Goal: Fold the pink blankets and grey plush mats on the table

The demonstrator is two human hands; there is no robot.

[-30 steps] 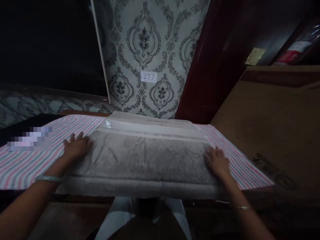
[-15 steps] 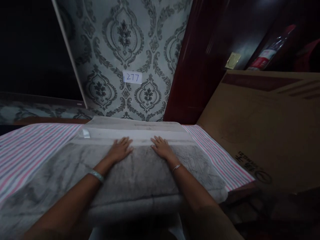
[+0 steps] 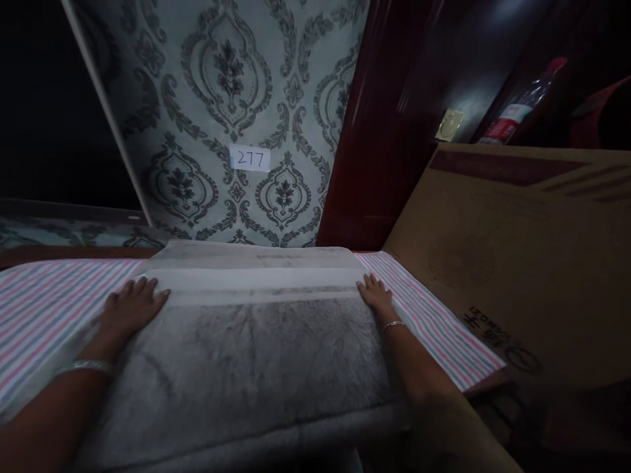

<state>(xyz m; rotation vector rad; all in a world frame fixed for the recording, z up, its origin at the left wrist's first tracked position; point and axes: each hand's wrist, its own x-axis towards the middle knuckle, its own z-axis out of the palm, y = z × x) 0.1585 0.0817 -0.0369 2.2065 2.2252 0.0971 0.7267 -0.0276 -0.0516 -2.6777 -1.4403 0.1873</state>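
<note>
A grey plush cover (image 3: 266,368) with a pale flat band (image 3: 256,279) along its far side lies spread before me, its near edge hanging over the front. My left hand (image 3: 132,307) rests on its far left corner, fingers spread and palm down. On the far right corner lies my right hand (image 3: 377,295), also flat with the fingers apart. Neither hand grips the fabric. Beneath the cover is a cloth with pink, blue and white stripes (image 3: 428,309), showing at both sides.
A large cardboard box (image 3: 517,243) stands at the right, with a plastic bottle (image 3: 513,118) behind it. At the back are a patterned wall with a paper label (image 3: 250,158) reading 277 and a dark red cabinet (image 3: 365,164). A dark screen (image 3: 59,118) is at the left.
My hands have moved apart from the middle of the cover, the left one to the left corner and the right one to the right corner. The view has shifted slightly.
</note>
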